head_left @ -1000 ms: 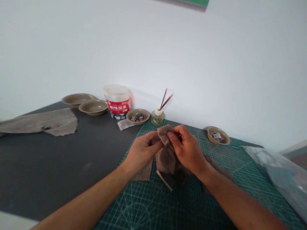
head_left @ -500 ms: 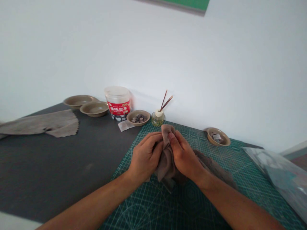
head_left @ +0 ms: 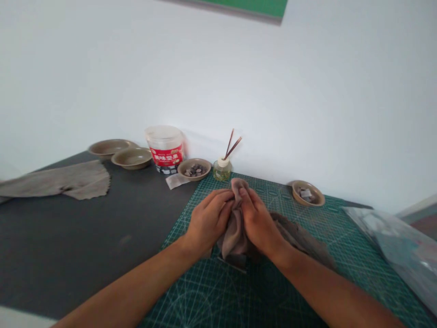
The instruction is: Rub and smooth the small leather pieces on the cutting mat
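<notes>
The left hand and right hand are closed together on a bunched cloth, pinching its top above the green mat. The cloth trails rightward across the mat. Bare dark counter lies open to the left. A plastic bag is cut off at the right edge. Farther back stands a tub whose red label is unreadable, beside bowls and a reed diffuser.
</notes>
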The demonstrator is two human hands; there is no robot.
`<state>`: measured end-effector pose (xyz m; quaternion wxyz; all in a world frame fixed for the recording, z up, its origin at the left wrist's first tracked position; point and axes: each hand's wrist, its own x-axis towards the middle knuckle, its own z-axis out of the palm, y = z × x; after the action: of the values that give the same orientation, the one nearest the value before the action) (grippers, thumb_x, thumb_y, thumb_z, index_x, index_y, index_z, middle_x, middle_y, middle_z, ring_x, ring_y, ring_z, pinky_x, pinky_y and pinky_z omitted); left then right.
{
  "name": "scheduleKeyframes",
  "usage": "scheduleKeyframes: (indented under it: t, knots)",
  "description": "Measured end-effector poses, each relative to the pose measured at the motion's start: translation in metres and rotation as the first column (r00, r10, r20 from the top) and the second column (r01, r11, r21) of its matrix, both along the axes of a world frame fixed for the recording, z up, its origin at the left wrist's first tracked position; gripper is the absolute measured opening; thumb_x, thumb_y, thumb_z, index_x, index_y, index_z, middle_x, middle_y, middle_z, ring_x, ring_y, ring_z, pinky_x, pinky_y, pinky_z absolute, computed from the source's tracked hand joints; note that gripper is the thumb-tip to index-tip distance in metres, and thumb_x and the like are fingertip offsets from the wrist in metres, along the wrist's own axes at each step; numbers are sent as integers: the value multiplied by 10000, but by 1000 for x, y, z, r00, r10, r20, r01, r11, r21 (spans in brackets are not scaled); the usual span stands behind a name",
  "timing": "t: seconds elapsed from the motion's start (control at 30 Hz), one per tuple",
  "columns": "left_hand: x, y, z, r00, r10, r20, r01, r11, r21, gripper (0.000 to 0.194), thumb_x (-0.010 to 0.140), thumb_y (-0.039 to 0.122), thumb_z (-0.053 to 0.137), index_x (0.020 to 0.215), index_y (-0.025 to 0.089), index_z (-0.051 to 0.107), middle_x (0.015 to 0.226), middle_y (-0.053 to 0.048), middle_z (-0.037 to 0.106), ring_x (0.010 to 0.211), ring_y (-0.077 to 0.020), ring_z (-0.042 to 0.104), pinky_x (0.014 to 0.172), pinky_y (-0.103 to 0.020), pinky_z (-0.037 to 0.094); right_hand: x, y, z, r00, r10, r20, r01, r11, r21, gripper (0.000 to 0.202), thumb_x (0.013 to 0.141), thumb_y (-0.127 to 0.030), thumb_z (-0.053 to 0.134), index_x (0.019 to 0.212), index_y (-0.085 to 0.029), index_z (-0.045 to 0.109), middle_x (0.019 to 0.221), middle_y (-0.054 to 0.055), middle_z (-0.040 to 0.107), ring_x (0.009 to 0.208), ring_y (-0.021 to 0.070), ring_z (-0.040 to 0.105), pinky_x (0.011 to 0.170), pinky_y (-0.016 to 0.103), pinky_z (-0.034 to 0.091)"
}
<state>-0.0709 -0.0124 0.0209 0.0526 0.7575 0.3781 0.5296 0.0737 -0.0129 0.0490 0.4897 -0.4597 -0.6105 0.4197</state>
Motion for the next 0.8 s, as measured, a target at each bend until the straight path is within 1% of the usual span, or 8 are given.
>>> scheduleKeyframes:
  t: [0.13, 0.27, 0.4, 0.47, 0.57, 0.63, 0.7, 0.8]
  knots:
    - [0, -2, 1, 999, 35, -40, -34, 999, 27, 196, 917, 162, 500, 1070, 179, 621, 1077, -63, 683, 998, -162, 648, 905, -275, 524, -4, -2, 2, 1000, -2, 22, 0, 997, 82, 340, 936, -457, 452, 1088, -206, 625, 1108, 48, 649, 1060, 157, 595, 957, 277, 440]
    - [-2, -5, 3, 998, -40, -50, 42, 998, 36, 211, 906, 153, 522, 1079, 192, 636, 1106, -68, 683, 1032, -175, 639, 942, -292, 501, -2, 10, 7, 983, 32, -183, -51, 993, -102, 342, 914, -479, 455, 914, -184, 628, 901, 47, 658, 835, 157, 620, 779, 291, 499]
    - [-4, -6, 9, 973, -64, 221, 93, 988, -124, 180, 889, 188, 571, 1046, 205, 658, 1113, -62, 678, 1057, -185, 621, 938, -304, 488, 18, 29, 19, 875, 77, -478, -186, 965, -184, 336, 881, -514, 491, 939, -194, 576, 791, 11, 611, 679, 126, 582, 661, 270, 507]
    - [-4, -4, 10, 895, -116, 431, 252, 928, -275, 166, 879, 235, 599, 1029, 202, 664, 1027, -55, 693, 965, -177, 645, 835, -279, 519, 30, 34, 22, 882, 80, -464, -193, 961, -201, 363, 866, -542, 507, 935, -191, 568, 774, 11, 598, 660, 122, 567, 630, 258, 502]
    - [-2, -2, 8, 675, -143, 724, 577, 713, -398, 203, 841, 296, 662, 1018, 196, 665, 851, -21, 695, 770, -137, 653, 709, -234, 521, 40, 32, 22, 933, 87, -349, -146, 978, -147, 383, 856, -571, 524, 935, -198, 555, 792, 12, 583, 684, 120, 552, 621, 238, 490]
    - [0, -2, 8, 544, -99, 833, 695, 609, -382, 218, 812, 294, 701, 1000, 188, 664, 865, -16, 696, 736, -112, 645, 713, -216, 512, 39, 25, 19, 953, 137, -269, -163, 984, -76, 360, 867, -560, 523, 958, -212, 535, 808, 2, 562, 709, 111, 539, 630, 218, 482]
    - [3, -3, 9, 483, -73, 872, 736, 574, -360, 236, 797, 278, 721, 1003, 185, 654, 905, -21, 697, 746, -107, 647, 732, -215, 509, 32, 18, 15, 952, 228, -203, -239, 970, -33, 327, 885, -536, 514, 972, -220, 507, 798, -12, 538, 693, 95, 514, 612, 197, 463]
    - [6, -4, 13, 478, -73, 875, 727, 592, -348, 257, 793, 298, 723, 1011, 204, 626, 847, -4, 693, 749, -130, 654, 716, -238, 519, 19, 10, 8, 952, 290, -96, -287, 957, 52, 276, 901, -486, 518, 947, -215, 495, 791, -18, 531, 683, 80, 488, 600, 182, 429]
